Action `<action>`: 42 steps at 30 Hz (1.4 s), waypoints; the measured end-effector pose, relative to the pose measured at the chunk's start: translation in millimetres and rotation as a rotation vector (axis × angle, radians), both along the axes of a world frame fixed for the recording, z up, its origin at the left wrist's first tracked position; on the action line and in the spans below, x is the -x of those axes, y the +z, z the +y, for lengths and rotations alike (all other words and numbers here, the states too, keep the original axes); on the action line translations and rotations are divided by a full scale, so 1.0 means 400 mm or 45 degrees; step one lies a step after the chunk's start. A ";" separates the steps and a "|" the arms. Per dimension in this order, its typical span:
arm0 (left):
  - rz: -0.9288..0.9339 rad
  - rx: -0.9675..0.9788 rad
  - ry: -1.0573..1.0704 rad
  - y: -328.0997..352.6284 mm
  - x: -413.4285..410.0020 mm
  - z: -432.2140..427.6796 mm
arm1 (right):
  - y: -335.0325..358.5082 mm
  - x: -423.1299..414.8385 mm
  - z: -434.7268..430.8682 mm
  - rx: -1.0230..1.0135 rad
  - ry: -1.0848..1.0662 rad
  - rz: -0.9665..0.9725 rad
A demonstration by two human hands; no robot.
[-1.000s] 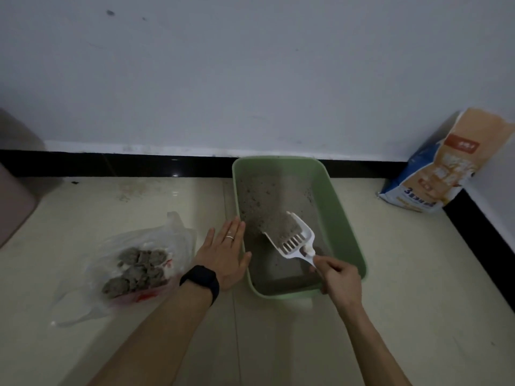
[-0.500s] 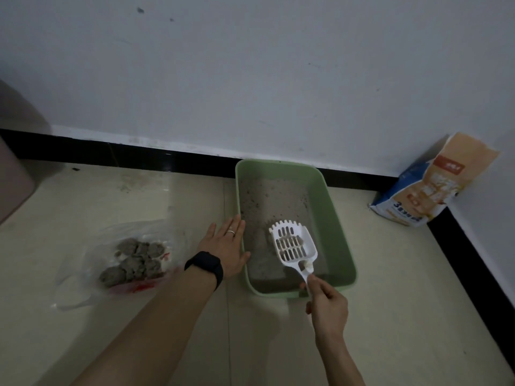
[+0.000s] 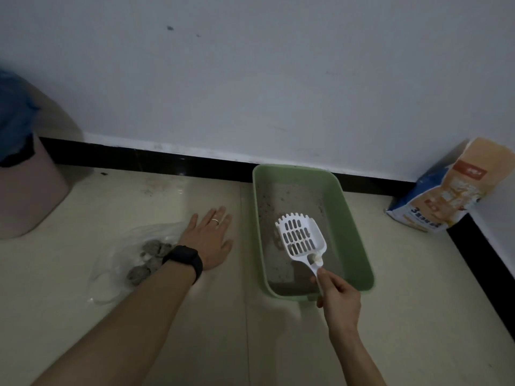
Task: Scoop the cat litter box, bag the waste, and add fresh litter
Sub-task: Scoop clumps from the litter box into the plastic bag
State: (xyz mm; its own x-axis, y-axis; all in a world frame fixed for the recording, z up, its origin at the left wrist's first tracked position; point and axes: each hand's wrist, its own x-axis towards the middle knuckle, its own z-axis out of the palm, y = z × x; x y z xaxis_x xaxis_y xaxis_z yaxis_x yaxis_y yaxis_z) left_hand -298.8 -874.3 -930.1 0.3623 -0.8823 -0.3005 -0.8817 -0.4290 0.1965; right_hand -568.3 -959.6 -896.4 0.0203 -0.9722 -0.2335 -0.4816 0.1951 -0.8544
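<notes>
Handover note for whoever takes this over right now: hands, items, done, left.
Left hand: open, flat on the floor.
Right hand: grips the white slotted plastic scoop, apparently empty, over the green plastic litter box.
Clear plastic bag beside the left wrist holds grey clumps.
Orange-and-blue litter sack stands in the right corner.
Done: some clumps bagged. Left: any more scooping, close bag, add fresh litter.

Litter box point(image 3: 351, 218) on floor, far end against baseboard point(image 3: 167, 160). Waste bag point(image 3: 117, 266) at its 9 o'clock; left hand point(image 3: 209, 240) flat on floor between them. Bin point(image 3: 28, 196) at 10 o'clock, well apart. Litter sack point(image 3: 446, 196) at 2 o'clock, leaning in the corner. Scoop point(image 3: 301, 238) over box's near half, handle toward 5 o'clock in right hand point(image 3: 338, 299).
</notes>
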 end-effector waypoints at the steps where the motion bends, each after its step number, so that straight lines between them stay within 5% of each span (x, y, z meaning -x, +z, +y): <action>1: -0.011 0.004 0.059 0.006 -0.037 0.031 | 0.004 -0.020 0.007 -0.001 0.031 -0.018; 11: 0.040 -0.271 0.246 -0.027 -0.251 0.377 | -0.016 -0.251 0.145 0.012 0.424 0.009; 16: 0.080 -0.302 0.214 -0.046 -0.245 0.394 | -0.068 -0.326 0.209 0.431 0.971 0.641; 19: 0.083 -0.327 0.214 -0.072 -0.232 0.394 | -0.098 -0.337 0.224 0.793 1.185 0.804; 27: 0.108 -0.352 0.210 -0.069 -0.219 0.371 | -0.073 -0.322 0.234 1.249 1.110 1.029; 42: 0.215 -0.295 0.316 -0.095 -0.191 0.346 | -0.120 -0.302 0.210 1.282 1.248 1.006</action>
